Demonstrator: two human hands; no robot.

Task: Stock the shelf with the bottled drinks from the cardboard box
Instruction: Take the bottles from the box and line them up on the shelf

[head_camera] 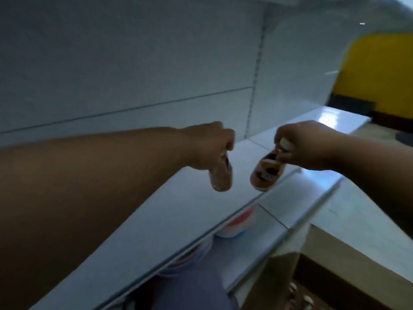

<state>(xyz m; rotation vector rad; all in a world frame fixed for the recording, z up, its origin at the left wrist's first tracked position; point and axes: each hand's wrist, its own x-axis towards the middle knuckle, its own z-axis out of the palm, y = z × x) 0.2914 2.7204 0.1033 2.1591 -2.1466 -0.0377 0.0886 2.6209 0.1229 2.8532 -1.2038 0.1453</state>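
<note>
Two bottles, necks pinched: my left hand (210, 146) held one bottle (64, 177)... corrected entry follows.

Left bottle (64, 178)

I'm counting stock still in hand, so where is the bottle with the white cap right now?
In the head view, right of centre: the right hand grips the white-capped bottle by its top, hanging tilted over the shelf, beside the left hand's bottle.

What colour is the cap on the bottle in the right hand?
White cap, seen in the head view.
</note>
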